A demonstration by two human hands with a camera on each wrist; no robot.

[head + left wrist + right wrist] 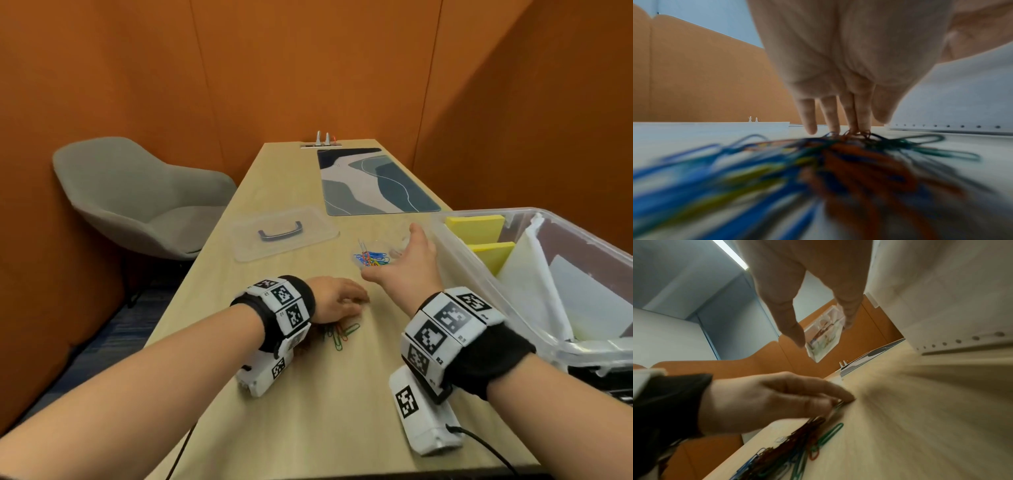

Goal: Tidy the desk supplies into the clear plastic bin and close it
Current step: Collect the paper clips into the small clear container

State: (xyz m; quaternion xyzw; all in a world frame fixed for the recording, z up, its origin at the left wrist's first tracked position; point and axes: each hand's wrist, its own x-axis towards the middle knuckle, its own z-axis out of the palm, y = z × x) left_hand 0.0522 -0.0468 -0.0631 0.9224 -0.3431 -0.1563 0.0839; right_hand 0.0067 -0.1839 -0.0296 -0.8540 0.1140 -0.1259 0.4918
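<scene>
Loose coloured paper clips (339,334) lie in a pile on the wooden desk under my left hand (356,301). In the left wrist view its straight fingers (830,113) point down, their tips resting on the blurred clips (838,162). My right hand (394,253) holds a small clear box (822,345) between thumb and fingers, just above the desk; more clips (371,258) show inside it. The clear plastic bin (486,270) stands open right beside that hand. Its lid (284,236), with a dark handle, lies flat further back on the left.
The bin holds yellow note pads (493,257) and white items (534,281). A patterned desk mat (376,181) lies at the far end, with a power socket strip (322,144) behind it. A grey chair (137,198) stands left of the desk. Orange walls enclose the space.
</scene>
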